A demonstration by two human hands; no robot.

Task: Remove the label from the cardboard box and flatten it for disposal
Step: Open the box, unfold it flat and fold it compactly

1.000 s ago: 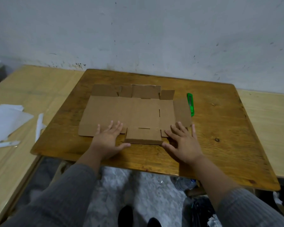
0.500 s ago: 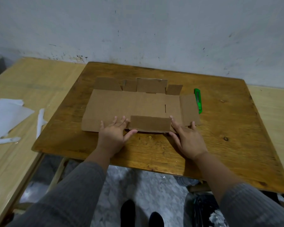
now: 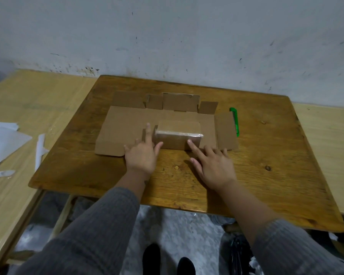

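Note:
An unfolded brown cardboard box (image 3: 125, 126) lies flat on the dark wooden table (image 3: 266, 155). Its near middle flap (image 3: 177, 135) is folded up and back over the sheet, with clear tape along its crease. My left hand (image 3: 142, 155) lies flat at the flap's left end, fingers straight, forefinger stretched onto the cardboard. My right hand (image 3: 213, 165) lies flat at the flap's right end, its forefinger touching the flap's lower right corner. Small flaps at the box's far edge stand slightly raised.
A green utility knife (image 3: 235, 124) lies just right of the cardboard. White paper pieces (image 3: 6, 143) and strips (image 3: 39, 151) lie on the lighter table at the left. Another light table adjoins on the right. A wall stands behind.
The near middle flap has gone from lying flat toward me to being folded up and over onto the sheet. Both hands moved forward along with it.

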